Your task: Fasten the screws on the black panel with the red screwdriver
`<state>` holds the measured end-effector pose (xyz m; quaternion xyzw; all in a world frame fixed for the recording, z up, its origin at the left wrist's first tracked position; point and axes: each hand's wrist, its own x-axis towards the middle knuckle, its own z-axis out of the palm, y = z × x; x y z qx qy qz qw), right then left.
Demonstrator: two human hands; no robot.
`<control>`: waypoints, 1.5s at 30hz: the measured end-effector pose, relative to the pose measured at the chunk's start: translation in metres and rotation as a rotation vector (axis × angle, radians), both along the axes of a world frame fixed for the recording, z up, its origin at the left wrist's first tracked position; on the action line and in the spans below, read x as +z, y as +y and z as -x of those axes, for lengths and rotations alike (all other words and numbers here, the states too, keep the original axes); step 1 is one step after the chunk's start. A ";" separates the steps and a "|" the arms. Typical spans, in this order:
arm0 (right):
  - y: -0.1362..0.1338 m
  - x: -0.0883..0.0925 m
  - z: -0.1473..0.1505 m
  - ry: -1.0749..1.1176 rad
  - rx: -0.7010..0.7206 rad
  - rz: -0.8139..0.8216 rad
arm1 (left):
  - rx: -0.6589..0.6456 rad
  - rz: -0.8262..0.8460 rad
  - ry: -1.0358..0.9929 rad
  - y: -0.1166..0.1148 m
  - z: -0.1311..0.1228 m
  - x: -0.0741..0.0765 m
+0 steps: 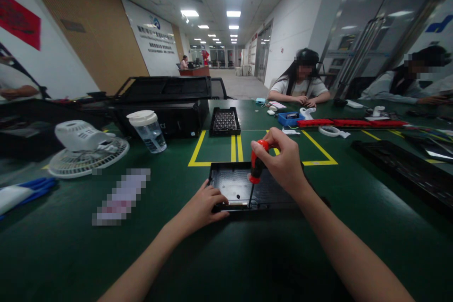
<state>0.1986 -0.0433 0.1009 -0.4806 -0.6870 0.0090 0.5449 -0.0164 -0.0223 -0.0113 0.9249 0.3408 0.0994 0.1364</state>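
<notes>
A shallow black plastic casing (278, 191) with raised edges lies on the green table in front of me. My left hand (207, 203) grips its near left corner, thumb along the front edge and fingers over the rim. In my right hand (286, 158) is a red and black screwdriver (257, 163), pinched around the upper handle. It stands nearly upright, its shaft reaching down to the casing's near inner edge. The screw at the tip, if any, is too small to make out. A thin pale strip lies along that edge beside my left fingers.
A white fan (88, 148), a lidded plastic cup (148, 131) and a blurred flat item (122, 197) lie left. Beyond the casing sits a black tray of small parts (225, 121). A blue box (290, 118) and long black panel (406, 170) are right. Co-workers sit around.
</notes>
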 end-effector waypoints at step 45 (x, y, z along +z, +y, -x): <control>0.012 -0.017 -0.008 0.564 1.211 0.587 | -0.002 -0.011 -0.009 -0.001 0.002 -0.001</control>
